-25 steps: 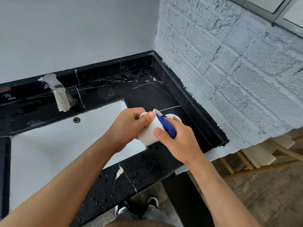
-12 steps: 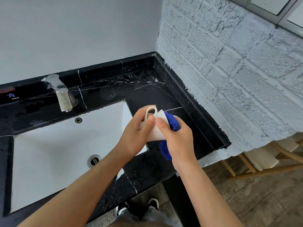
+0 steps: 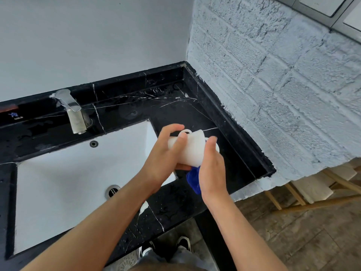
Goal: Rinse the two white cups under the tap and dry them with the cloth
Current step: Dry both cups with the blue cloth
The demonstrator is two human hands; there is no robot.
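Left hand [image 3: 163,159] grips the cup [image 3: 192,148]; right hand [image 3: 212,169] holds the cloth [image 3: 193,178] against it. Nearby: tap [image 3: 73,112], sink [image 3: 58,173], black counter [image 3: 195,114], "COLD" label [image 3: 18,117].

Plain pale wall [image 3: 93,40] ahead of me, white-painted brick wall [image 3: 273,85] to my right, meeting at the corner. Black marble tabletop [image 3: 175,106] with white veins, wet in spots, white sink [image 3: 58,182] set in it. Window frame [image 3: 322,10] top right. Wood-look floor [image 3: 302,237] below, light wooden furniture legs [image 3: 293,204] beside the brick.
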